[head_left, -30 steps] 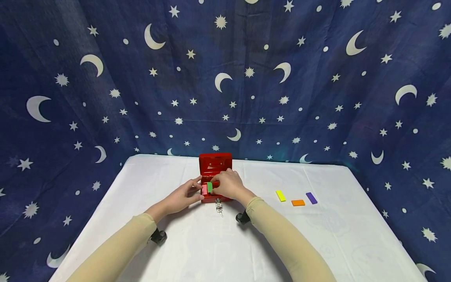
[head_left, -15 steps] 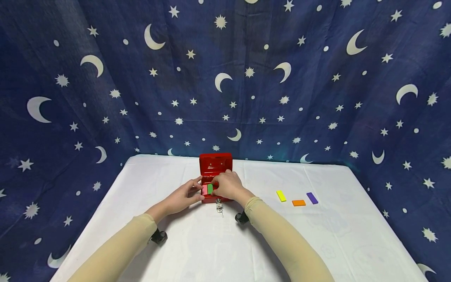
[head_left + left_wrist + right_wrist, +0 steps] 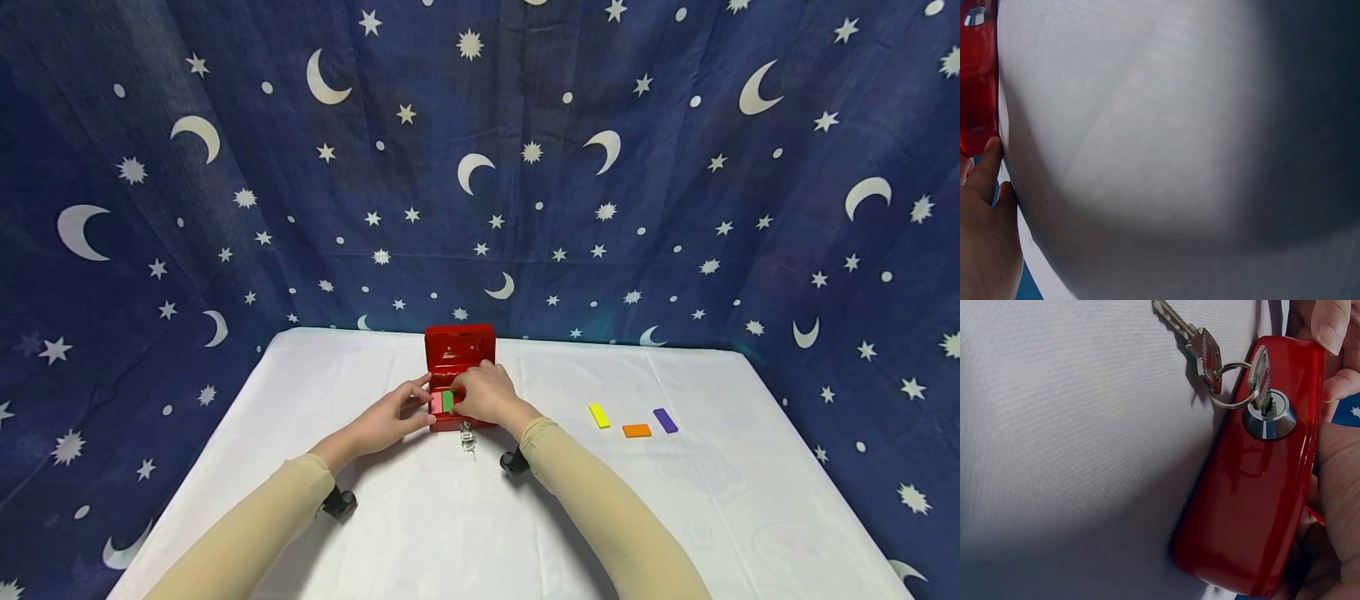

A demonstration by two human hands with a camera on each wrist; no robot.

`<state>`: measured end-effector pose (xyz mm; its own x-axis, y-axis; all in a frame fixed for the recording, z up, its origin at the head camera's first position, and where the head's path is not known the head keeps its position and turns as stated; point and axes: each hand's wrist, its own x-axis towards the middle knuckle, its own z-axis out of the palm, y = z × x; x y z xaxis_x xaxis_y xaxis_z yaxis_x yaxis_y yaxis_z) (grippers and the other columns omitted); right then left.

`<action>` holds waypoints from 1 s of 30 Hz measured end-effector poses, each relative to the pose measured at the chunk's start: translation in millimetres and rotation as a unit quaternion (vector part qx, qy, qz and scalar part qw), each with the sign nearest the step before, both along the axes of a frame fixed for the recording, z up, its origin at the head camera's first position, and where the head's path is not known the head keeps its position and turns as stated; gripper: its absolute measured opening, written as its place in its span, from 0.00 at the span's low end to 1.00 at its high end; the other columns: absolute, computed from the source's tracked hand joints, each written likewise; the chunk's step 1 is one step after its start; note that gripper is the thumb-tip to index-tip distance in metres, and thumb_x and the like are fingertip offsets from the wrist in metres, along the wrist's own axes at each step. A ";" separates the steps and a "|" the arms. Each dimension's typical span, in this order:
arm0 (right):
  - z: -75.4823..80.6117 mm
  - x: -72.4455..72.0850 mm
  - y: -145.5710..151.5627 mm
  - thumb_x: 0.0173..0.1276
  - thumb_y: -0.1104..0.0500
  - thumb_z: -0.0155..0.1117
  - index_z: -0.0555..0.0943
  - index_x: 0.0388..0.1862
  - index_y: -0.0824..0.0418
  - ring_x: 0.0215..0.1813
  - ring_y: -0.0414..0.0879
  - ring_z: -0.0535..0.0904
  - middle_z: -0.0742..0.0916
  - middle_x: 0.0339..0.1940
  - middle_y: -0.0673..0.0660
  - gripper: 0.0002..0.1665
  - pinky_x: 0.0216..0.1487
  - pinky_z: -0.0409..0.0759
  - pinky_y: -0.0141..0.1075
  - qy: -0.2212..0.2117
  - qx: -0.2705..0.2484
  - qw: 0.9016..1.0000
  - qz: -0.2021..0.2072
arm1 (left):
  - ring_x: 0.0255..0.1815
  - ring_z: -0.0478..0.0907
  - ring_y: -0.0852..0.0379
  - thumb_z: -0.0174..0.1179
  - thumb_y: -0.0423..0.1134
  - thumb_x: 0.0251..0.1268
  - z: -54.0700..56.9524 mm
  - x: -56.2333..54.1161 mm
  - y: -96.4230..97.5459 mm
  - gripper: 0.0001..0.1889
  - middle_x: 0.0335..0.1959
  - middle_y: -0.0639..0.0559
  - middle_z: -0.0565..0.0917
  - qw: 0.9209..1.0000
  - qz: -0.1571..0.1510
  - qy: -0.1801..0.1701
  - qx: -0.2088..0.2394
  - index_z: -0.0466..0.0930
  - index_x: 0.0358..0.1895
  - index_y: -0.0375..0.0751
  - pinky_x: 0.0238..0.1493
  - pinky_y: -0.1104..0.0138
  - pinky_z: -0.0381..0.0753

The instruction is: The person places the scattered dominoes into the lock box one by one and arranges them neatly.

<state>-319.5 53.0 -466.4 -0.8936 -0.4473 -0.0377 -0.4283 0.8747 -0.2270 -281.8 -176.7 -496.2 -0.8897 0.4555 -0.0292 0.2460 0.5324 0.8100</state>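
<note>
A red metal cash box [image 3: 445, 424] stands with its lid [image 3: 460, 343] raised. Inside at the left are a pink block [image 3: 436, 404] and, beside it, a green block [image 3: 447, 402]. My right hand [image 3: 486, 393] reaches into the box and pinches the green block between thumb and fingers. My left hand [image 3: 386, 417] rests against the box's left side, thumb by the front corner and fingers extended. In the right wrist view, a key [image 3: 1262, 372] sits in the front lock, and a second key [image 3: 1205, 353] hangs from its ring. My right hand covers much of the box's interior.
On the white tablecloth [image 3: 435, 525] to the right lie a yellow block [image 3: 599, 416], an orange block [image 3: 637, 431] and a purple block [image 3: 665, 420]. A dark blue curtain [image 3: 420, 208] with moons and stars hangs behind and at both sides.
The green block, upright and higher a second ago, has been lowered by my right hand and now lies level with the pink block. My left hand has stayed in place.
</note>
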 end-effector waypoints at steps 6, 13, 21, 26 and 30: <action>-0.5 0.0 -0.8 0.58 0.45 0.78 0.89 0.54 0.48 0.44 0.44 0.70 0.89 0.41 0.43 0.25 0.51 0.71 0.42 -0.002 -0.005 1.000 -0.001 | 0.77 0.64 0.50 0.66 0.56 0.69 0.6 0.8 0.0 0.21 0.83 0.61 0.54 1.000 0.005 -0.005 -0.005 0.73 0.56 0.52 0.76 0.43 0.57; -1.0 0.4 -1.3 0.58 0.44 0.78 0.89 0.54 0.47 0.45 0.44 0.70 0.89 0.41 0.43 0.24 0.51 0.70 0.41 -0.002 0.000 1.000 -0.002 | 0.78 0.63 0.50 0.65 0.56 0.70 2.4 2.0 0.0 0.21 0.83 0.61 0.54 1.000 0.001 -0.002 -0.003 0.73 0.57 0.51 0.76 0.42 0.56; -0.5 0.8 -1.6 0.59 0.44 0.78 0.89 0.54 0.47 0.44 0.45 0.70 0.88 0.40 0.43 0.24 0.51 0.70 0.41 -0.001 0.001 1.000 -0.003 | 0.78 0.62 0.48 0.66 0.54 0.70 2.9 2.3 0.3 0.21 0.83 0.58 0.54 1.000 -0.002 0.003 0.005 0.73 0.57 0.48 0.76 0.43 0.56; -0.2 1.1 -1.9 0.58 0.44 0.78 0.89 0.53 0.47 0.44 0.45 0.70 0.88 0.37 0.42 0.24 0.51 0.70 0.41 -0.003 0.000 1.000 -0.004 | 0.78 0.63 0.50 0.66 0.55 0.70 2.2 1.8 0.5 0.21 0.83 0.61 0.54 1.000 0.001 0.001 -0.004 0.73 0.57 0.49 0.76 0.44 0.57; -0.4 1.1 -2.1 0.59 0.44 0.78 0.89 0.53 0.47 0.44 0.45 0.70 0.88 0.38 0.42 0.23 0.50 0.69 0.41 -0.003 0.002 1.000 -0.004 | 0.78 0.63 0.50 0.65 0.56 0.70 2.2 1.7 0.8 0.22 0.83 0.60 0.54 1.000 0.003 0.000 -0.011 0.72 0.57 0.51 0.76 0.43 0.57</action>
<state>-318.4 50.9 -466.8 -0.8968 -0.4402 -0.0452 -0.4199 0.8787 -0.2272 -280.1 -176.0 -494.1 -0.8929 0.4486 -0.0390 0.2424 0.5519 0.7979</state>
